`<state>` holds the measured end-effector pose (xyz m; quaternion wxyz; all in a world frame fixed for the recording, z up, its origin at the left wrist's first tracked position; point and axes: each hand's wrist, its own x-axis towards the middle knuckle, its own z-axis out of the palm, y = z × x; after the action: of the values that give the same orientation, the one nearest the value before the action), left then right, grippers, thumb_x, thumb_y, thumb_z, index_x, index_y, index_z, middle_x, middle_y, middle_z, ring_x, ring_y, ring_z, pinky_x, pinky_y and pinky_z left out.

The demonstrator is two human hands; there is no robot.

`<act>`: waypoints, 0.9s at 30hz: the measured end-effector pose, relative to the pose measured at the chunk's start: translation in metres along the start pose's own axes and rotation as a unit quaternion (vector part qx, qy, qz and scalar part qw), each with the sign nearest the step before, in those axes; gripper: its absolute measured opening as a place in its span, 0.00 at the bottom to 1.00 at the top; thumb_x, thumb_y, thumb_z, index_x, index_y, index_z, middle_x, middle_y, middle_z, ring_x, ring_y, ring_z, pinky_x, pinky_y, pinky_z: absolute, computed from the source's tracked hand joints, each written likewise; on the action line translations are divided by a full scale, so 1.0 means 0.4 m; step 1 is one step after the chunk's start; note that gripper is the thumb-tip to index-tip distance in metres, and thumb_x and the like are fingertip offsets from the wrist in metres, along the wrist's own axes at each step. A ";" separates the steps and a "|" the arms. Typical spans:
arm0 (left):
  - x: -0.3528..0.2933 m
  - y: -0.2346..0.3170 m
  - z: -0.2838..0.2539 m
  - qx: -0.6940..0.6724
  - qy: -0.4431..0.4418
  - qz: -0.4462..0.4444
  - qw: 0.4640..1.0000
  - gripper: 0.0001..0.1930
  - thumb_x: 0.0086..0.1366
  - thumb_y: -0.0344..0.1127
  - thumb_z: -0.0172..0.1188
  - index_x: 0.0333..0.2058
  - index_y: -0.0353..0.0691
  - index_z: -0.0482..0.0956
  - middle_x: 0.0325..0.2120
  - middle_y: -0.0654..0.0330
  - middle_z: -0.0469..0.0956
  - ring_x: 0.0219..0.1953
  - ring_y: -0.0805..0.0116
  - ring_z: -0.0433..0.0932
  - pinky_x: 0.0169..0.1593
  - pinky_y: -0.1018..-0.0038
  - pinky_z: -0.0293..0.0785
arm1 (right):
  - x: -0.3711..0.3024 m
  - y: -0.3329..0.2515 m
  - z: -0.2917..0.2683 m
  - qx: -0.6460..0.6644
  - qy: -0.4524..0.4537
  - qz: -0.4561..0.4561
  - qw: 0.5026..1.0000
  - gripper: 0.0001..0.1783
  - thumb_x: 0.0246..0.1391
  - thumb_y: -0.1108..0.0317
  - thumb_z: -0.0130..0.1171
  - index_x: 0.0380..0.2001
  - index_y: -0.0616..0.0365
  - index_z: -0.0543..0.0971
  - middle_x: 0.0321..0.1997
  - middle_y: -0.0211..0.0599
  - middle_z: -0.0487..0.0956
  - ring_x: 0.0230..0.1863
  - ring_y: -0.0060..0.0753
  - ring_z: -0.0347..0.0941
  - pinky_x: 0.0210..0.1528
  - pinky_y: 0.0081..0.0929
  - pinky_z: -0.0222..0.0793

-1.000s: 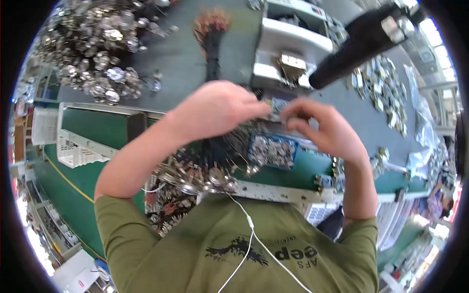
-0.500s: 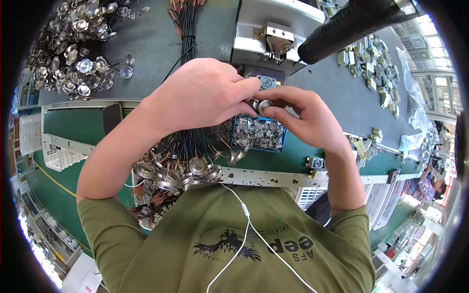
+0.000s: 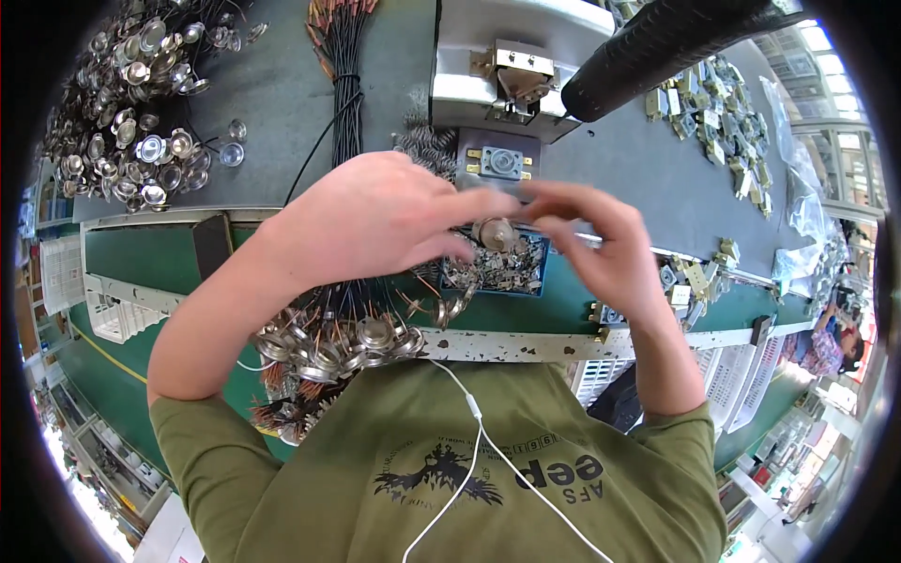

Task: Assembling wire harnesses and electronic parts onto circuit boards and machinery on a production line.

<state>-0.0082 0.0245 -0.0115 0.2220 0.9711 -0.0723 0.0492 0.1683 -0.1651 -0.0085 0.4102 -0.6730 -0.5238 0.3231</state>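
Observation:
A small round metal cap (image 3: 496, 235), smeared by motion, is between my hands above a blue box of small metal parts (image 3: 527, 274). My left hand (image 3: 389, 220) is at its left, index finger stretched over it and thumb by its edge; the cap seems held in these fingers, though the grip is partly hidden. To its right, my right hand (image 3: 605, 230) has curved fingers whose blurred tips come close to the left index finger. Just beyond my fingertips, a grey square switch-like part (image 3: 500, 162) with brass terminals lies on a dark metal block.
A bundle of black wires (image 3: 347, 122) runs under my left hand to several metal caps (image 3: 375, 333) at the table edge. More caps (image 3: 141, 141) heap at far left. A metal fixture (image 3: 521, 70) and a thick black tube (image 3: 657, 56) stand beyond; switch parts (image 3: 718, 122) lie at right.
Both hands and the metal cap have shifted toward me. My right thumb has come away from the cap, and the switch-like part beyond my fingers shows more fully.

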 end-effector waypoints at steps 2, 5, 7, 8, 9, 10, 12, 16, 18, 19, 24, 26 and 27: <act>0.014 0.001 -0.015 0.001 -0.058 0.003 0.998 0.22 0.58 0.45 0.65 0.51 0.52 0.78 0.22 0.64 0.73 0.28 0.63 0.76 0.34 0.67 0.70 | -0.013 0.031 -0.009 -0.006 0.085 0.012 0.996 0.19 0.58 0.80 0.57 0.53 0.61 0.77 0.43 0.39 0.83 0.43 0.24 0.78 0.49 0.23 0.72; 0.026 -0.003 -0.025 -0.030 -0.042 0.046 0.998 0.20 0.57 0.40 0.65 0.50 0.51 0.79 0.24 0.62 0.75 0.30 0.62 0.77 0.34 0.67 0.72 | -0.008 0.044 -0.012 -0.055 0.123 -0.007 0.991 0.20 0.60 0.79 0.55 0.56 0.60 0.74 0.47 0.38 0.81 0.44 0.22 0.76 0.50 0.23 0.71; 0.045 -0.016 -0.032 -0.119 0.044 0.006 0.992 0.20 0.56 0.34 0.66 0.49 0.47 0.80 0.27 0.60 0.78 0.30 0.61 0.79 0.34 0.67 0.74 | -0.008 0.040 -0.010 -0.033 0.145 -0.005 0.989 0.20 0.61 0.79 0.54 0.56 0.61 0.74 0.47 0.38 0.81 0.44 0.22 0.76 0.49 0.23 0.72; 0.055 -0.024 -0.038 -0.119 0.044 0.007 0.992 0.20 0.56 0.34 0.66 0.49 0.47 0.80 0.27 0.60 0.78 0.30 0.61 0.79 0.34 0.67 0.74 | -0.007 0.038 -0.010 -0.012 0.165 -0.003 0.986 0.19 0.62 0.78 0.53 0.56 0.62 0.74 0.48 0.39 0.81 0.44 0.22 0.76 0.48 0.22 0.72; 0.068 -0.031 -0.044 -0.143 0.052 -0.004 0.988 0.18 0.58 0.36 0.64 0.48 0.47 0.80 0.27 0.58 0.78 0.31 0.58 0.79 0.36 0.65 0.74 | -0.005 0.037 -0.012 -0.012 0.165 -0.003 0.986 0.19 0.62 0.78 0.53 0.56 0.62 0.74 0.48 0.39 0.81 0.44 0.22 0.76 0.48 0.22 0.72; 0.079 -0.036 -0.045 -0.166 0.061 -0.014 0.984 0.15 0.60 0.38 0.63 0.47 0.47 0.80 0.27 0.56 0.79 0.32 0.55 0.79 0.38 0.63 0.75 | -0.003 0.036 -0.013 0.004 0.171 -0.013 0.985 0.18 0.62 0.78 0.53 0.56 0.63 0.73 0.48 0.40 0.81 0.43 0.23 0.76 0.47 0.22 0.73; 0.097 -0.037 -0.036 -0.159 0.054 -0.030 0.985 0.16 0.60 0.40 0.63 0.47 0.47 0.80 0.28 0.55 0.79 0.33 0.54 0.79 0.38 0.61 0.75 | 0.000 0.028 -0.015 0.019 0.175 -0.022 0.984 0.18 0.63 0.78 0.52 0.56 0.64 0.73 0.48 0.41 0.80 0.43 0.23 0.77 0.46 0.22 0.73; 0.106 -0.046 0.005 -0.055 0.040 -0.082 0.994 0.15 0.61 0.43 0.62 0.45 0.46 0.79 0.27 0.54 0.80 0.34 0.53 0.80 0.38 0.61 0.75 | 0.013 -0.004 -0.048 0.030 0.259 -0.177 0.949 0.19 0.65 0.77 0.49 0.58 0.66 0.69 0.51 0.49 0.78 0.44 0.30 0.78 0.45 0.26 0.75; 0.105 -0.052 0.022 -0.001 0.021 -0.097 0.995 0.15 0.61 0.44 0.62 0.44 0.45 0.79 0.27 0.54 0.80 0.33 0.53 0.80 0.38 0.60 0.75 | 0.035 -0.035 -0.081 0.012 0.305 -0.284 0.909 0.23 0.66 0.75 0.45 0.63 0.64 0.62 0.55 0.59 0.74 0.48 0.41 0.77 0.47 0.36 0.76; 0.104 -0.056 0.025 -0.003 0.016 -0.104 0.994 0.15 0.61 0.44 0.62 0.44 0.46 0.79 0.26 0.55 0.80 0.32 0.54 0.80 0.37 0.61 0.75 | 0.048 -0.065 -0.096 0.018 0.339 -0.318 0.885 0.25 0.66 0.74 0.44 0.65 0.64 0.58 0.58 0.63 0.71 0.52 0.47 0.76 0.49 0.41 0.76; 0.110 -0.062 0.031 0.053 -0.005 -0.105 0.993 0.15 0.61 0.46 0.61 0.44 0.49 0.78 0.23 0.57 0.80 0.29 0.55 0.80 0.33 0.61 0.75 | 0.151 -0.102 -0.139 0.038 0.381 -0.417 0.824 0.22 0.67 0.68 0.43 0.61 0.63 0.60 0.57 0.69 0.69 0.53 0.53 0.75 0.49 0.48 0.75; 0.111 -0.064 0.028 0.074 -0.002 -0.091 0.993 0.14 0.62 0.46 0.61 0.45 0.51 0.78 0.23 0.58 0.79 0.28 0.56 0.80 0.31 0.62 0.75 | 0.143 -0.114 -0.153 0.052 0.383 -0.414 0.824 0.21 0.66 0.68 0.44 0.60 0.63 0.61 0.56 0.68 0.70 0.51 0.52 0.75 0.48 0.47 0.75; 0.108 -0.063 0.031 0.076 -0.003 -0.089 0.993 0.14 0.62 0.46 0.61 0.45 0.51 0.78 0.23 0.58 0.79 0.28 0.56 0.80 0.31 0.62 0.75 | 0.142 -0.117 -0.157 0.069 0.380 -0.413 0.825 0.21 0.66 0.67 0.44 0.59 0.64 0.62 0.55 0.67 0.70 0.50 0.51 0.75 0.47 0.47 0.75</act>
<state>0.0393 0.0365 -0.0276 0.1506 0.9879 0.0178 0.0313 0.2158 -0.1181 0.0617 0.7170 -0.4336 -0.5317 -0.1227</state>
